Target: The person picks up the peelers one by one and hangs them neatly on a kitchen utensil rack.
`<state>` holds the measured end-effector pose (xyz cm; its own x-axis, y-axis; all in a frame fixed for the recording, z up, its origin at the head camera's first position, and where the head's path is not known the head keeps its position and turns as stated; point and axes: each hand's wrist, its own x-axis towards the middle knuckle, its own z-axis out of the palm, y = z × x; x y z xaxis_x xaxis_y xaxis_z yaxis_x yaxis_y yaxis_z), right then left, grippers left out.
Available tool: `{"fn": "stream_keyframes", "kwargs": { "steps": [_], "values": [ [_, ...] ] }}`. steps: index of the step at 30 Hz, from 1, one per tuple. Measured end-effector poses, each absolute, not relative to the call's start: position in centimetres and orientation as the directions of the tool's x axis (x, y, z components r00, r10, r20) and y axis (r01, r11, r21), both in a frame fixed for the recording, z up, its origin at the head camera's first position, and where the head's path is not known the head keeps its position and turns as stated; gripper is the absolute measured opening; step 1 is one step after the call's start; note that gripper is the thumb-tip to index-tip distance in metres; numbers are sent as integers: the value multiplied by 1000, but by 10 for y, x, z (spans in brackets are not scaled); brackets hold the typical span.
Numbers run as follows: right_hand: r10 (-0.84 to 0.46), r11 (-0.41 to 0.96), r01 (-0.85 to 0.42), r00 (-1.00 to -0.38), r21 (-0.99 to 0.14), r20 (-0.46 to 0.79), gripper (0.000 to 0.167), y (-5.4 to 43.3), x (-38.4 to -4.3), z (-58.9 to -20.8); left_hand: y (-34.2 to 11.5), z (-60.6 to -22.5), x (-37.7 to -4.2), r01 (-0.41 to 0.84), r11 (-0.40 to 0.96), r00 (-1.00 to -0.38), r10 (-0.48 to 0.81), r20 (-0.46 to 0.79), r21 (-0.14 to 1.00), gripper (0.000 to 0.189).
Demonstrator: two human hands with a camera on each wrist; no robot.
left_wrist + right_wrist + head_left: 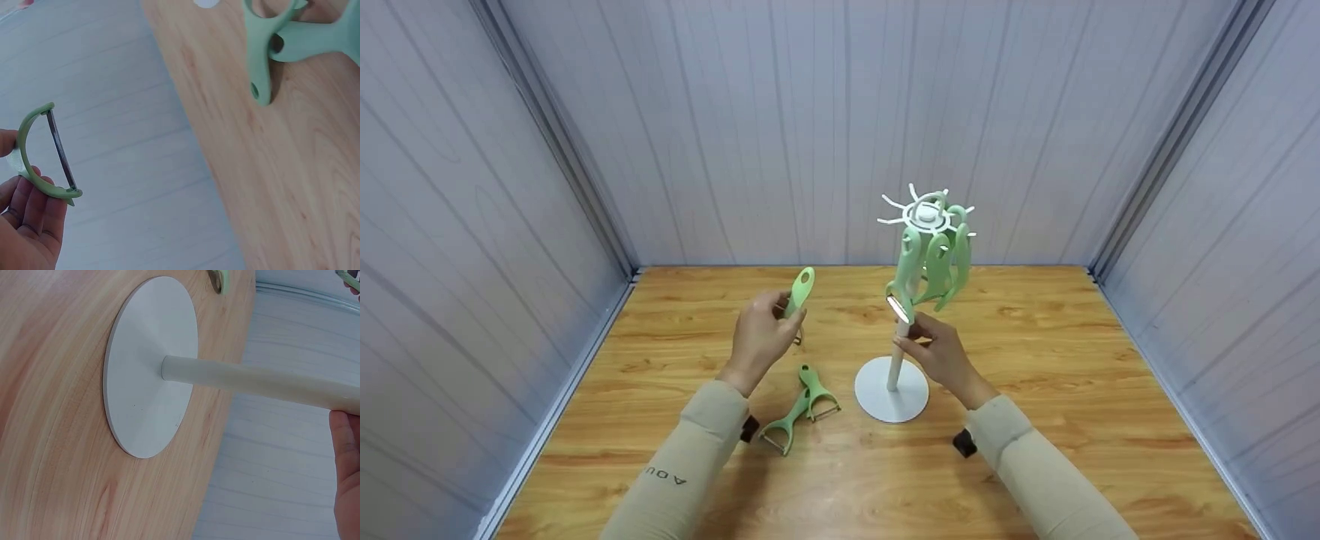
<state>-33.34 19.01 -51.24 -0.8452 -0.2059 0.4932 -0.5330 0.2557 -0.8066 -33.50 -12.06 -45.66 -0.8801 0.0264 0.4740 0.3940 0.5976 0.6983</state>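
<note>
The green peeler (798,297) is up off the table (660,360), handle end highest, pinched in the left hand (761,336). The right hand (941,352) pinches the pole (896,366) of the white stand (874,397). I'd judge it's mid-hanging; the next move seems to call for fitting the handle's hole over a bare hook (892,202), pole steadied. The hanging peelers (938,266) overlap, so I can't count them. Two loose peelers (813,386) lie touching on the table. The right wrist view cuts off most of the right hand and the stand's top.
</note>
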Motion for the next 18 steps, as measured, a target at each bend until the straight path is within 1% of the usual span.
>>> {"fn": "stream_keyframes", "kwargs": {
  "steps": [6,18],
  "values": [
    [-215,264,-537,-843,-801,493,29,191,-334,-511,-113,-447,-332,433,604,-856,42,516,669,30],
    [-215,270,-529,-847,-804,485,27,191,-333,-511,-105,-424,-325,512,565,-806,57,589,647,31]
  ]
}}
